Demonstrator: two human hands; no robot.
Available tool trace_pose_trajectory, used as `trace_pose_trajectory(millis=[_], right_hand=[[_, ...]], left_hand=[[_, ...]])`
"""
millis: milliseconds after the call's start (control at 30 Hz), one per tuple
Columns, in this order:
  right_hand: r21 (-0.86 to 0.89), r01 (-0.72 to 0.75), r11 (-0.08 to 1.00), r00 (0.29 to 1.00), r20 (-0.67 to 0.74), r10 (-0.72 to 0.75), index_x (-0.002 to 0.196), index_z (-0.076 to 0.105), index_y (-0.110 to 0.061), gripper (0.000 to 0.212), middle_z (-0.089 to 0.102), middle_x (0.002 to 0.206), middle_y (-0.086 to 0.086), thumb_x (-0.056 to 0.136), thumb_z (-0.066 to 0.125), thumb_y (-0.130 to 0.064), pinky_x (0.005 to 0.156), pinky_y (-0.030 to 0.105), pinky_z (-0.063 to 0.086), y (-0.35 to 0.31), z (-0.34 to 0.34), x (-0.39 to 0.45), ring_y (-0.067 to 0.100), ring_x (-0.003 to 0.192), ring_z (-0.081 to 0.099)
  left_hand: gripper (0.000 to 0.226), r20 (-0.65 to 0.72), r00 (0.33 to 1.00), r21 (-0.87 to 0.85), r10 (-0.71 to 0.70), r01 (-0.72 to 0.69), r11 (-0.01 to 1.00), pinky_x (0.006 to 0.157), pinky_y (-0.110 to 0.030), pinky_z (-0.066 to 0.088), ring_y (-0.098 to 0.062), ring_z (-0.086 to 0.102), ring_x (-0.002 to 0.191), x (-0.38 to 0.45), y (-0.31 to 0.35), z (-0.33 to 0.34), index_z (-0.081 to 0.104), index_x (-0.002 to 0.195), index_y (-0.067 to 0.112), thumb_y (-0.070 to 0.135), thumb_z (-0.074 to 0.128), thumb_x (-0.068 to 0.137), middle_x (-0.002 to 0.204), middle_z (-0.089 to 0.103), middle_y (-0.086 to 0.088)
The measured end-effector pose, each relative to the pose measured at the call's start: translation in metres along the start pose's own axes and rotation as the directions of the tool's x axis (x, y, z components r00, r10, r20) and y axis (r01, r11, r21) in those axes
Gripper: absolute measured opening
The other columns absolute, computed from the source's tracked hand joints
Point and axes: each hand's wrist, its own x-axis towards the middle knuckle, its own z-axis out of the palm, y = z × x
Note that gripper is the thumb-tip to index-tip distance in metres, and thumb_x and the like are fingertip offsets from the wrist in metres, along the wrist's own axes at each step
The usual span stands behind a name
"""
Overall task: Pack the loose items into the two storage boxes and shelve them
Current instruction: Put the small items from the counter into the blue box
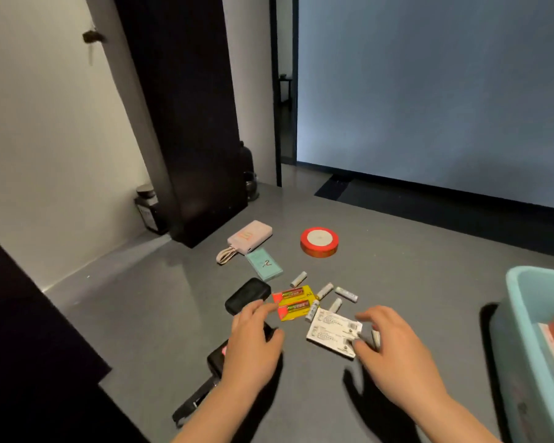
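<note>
While spread, hands above batteries.

Grey floor open on the near left and across the far right toward the dark threshold strip. Clutter sits mid-floor: battery pack, loose batteries and white cards packed close, little gap between them. Black case just left of the pack, teal booklet and pink power bank behind it, touching. Red tape roll stands apart, clear floor all round. Teal box walls off the right edge. Black cabinet blocks far left; dark panel blocks near left. Black tool lies under the left forearm.
</note>
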Motion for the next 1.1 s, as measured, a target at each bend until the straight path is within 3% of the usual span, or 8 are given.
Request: trace_pose_trajectory(millis=[200,333,467,533,733,867,967,1100], right_hand=[[0.005,0.013,1.000,0.998,0.060,-0.013,0.118,0.055,-0.031,0.033,0.050,0.122,-0.015,0.085,0.058,-0.030,0.077,0.026,0.039,-0.039,0.046,0.026,0.009,0.116,0.048],[-0.002,0.015,1.000,0.997,0.074,-0.015,0.121,0.054,-0.031,0.036,0.048,0.125,-0.015,0.085,0.057,-0.029,0.078,0.027,0.041,-0.053,0.063,0.040,0.009,0.117,0.047],[-0.018,0.029,0.999,0.995,0.098,-0.027,0.120,0.054,-0.031,0.035,0.048,0.124,-0.015,0.085,0.057,-0.029,0.080,0.026,0.042,-0.058,0.077,0.044,0.008,0.116,0.047],[-0.014,0.024,1.000,0.995,0.100,-0.023,0.121,0.054,-0.030,0.036,0.048,0.124,-0.015,0.085,0.057,-0.030,0.083,0.026,0.043,-0.057,0.082,0.042,0.007,0.116,0.048],[-0.036,-0.046,0.998,0.994,0.101,0.049,0.120,0.055,-0.029,0.036,0.050,0.123,-0.014,0.084,0.057,-0.028,0.085,0.022,0.043,-0.043,0.085,0.026,0.005,0.113,0.049],[-0.051,-0.100,0.994,0.991,0.084,0.104,0.123,0.052,-0.028,0.039,0.051,0.126,-0.012,0.085,0.057,-0.031,0.090,0.026,0.043,-0.035,0.083,0.009,0.008,0.118,0.047],[-0.010,-0.087,0.996,0.994,0.072,0.088,0.132,0.044,-0.031,0.050,0.048,0.128,-0.015,0.085,0.056,-0.046,0.091,0.024,0.040,-0.043,0.087,-0.005,0.007,0.121,0.042],[0.077,-0.094,0.993,0.991,0.104,0.085,0.141,0.022,-0.036,0.085,0.038,0.129,-0.018,0.069,0.058,-0.063,0.093,0.026,0.040,-0.059,0.098,-0.014,0.008,0.125,0.036]], left_hand=[[0.042,-0.035,0.999,0.055,-0.027,0.029,0.998,0.105,-0.028,0.029,-0.015,0.034,0.128,0.037,-0.047,-0.034,0.053,0.127,0.027,0.020,0.060,0.086,0.137,0.044,0.006],[0.049,0.071,0.997,0.081,0.001,-0.007,0.997,0.101,-0.027,0.031,-0.013,0.035,0.127,0.049,-0.068,-0.035,0.051,0.129,0.030,0.036,0.065,0.083,0.135,0.045,0.010],[0.104,0.326,0.944,0.145,-0.049,0.002,0.990,0.116,-0.037,0.020,-0.016,0.006,0.143,0.040,-0.079,-0.013,0.022,0.146,0.035,0.070,0.067,0.059,0.156,0.006,0.009],[0.112,0.298,0.954,0.208,-0.029,-0.035,0.977,0.116,-0.039,0.019,-0.016,-0.005,0.143,0.028,-0.081,0.001,0.008,0.148,0.036,0.072,0.064,0.058,0.154,-0.013,0.012],[0.076,0.107,0.993,0.129,-0.052,0.038,0.991,0.107,-0.039,0.025,-0.018,0.014,0.133,0.020,-0.057,0.022,0.014,0.144,0.036,0.041,0.059,0.084,0.150,-0.001,0.009],[0.056,0.195,0.956,-0.204,-0.220,0.259,0.944,0.110,-0.043,0.021,-0.020,0.018,0.135,0.020,-0.039,0.023,0.032,0.138,0.033,0.024,0.056,0.088,0.152,0.016,0.005],[0.044,0.296,0.927,-0.506,-0.229,0.356,0.785,0.103,-0.038,0.038,-0.019,0.039,0.126,0.022,-0.036,0.020,0.045,0.127,0.033,0.015,0.057,0.089,0.140,0.037,-0.001],[0.037,0.154,0.981,-0.447,-0.121,0.178,0.876,0.088,-0.021,0.038,-0.014,0.049,0.113,0.057,-0.052,-0.001,0.052,0.122,0.028,0.013,0.058,0.088,0.128,0.044,0.001]])
